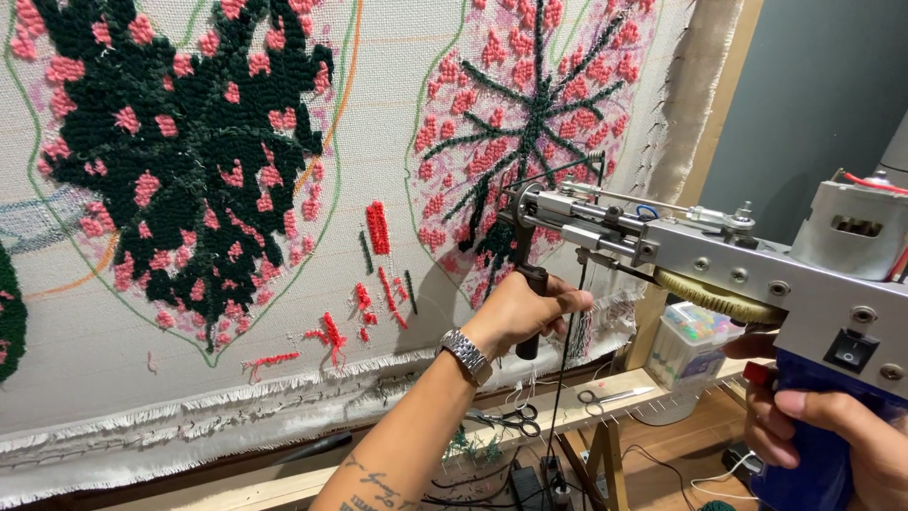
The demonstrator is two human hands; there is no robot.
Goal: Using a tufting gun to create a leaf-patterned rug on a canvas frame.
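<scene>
While both hands grip it, the tufting gun [719, 255] sits at about three o'clock in the view, its needle end pressed toward the stretched backing cloth [378, 85]. The left hand [525, 308] is curled tight round the black front handle [530, 312], fingers pressed together, a metal wristwatch [468, 355] on the wrist. The right hand [823, 426], at five o'clock, wraps the blue rear grip [804, 473]; its fingers are closed on it, with one lying by the red trigger [757, 374], though the frame's edge cuts off much of the hand.

There is one gun, and two large tufted motifs show on the cloth: a dark green one with pink spots [180, 161] at ten o'clock and a pink one with dark green spokes [530, 114] at twelve. A third dark patch at nine o'clock is cut off. Several short red strokes [378, 227] lie between the motifs.

Two pairs of scissors [506, 416] rest on the wooden frame rail [605, 393] at six o'clock. A clear plastic box [695, 341] of small coloured items stands beneath the gun, partly hidden by it. Cables below are hard to make out.
</scene>
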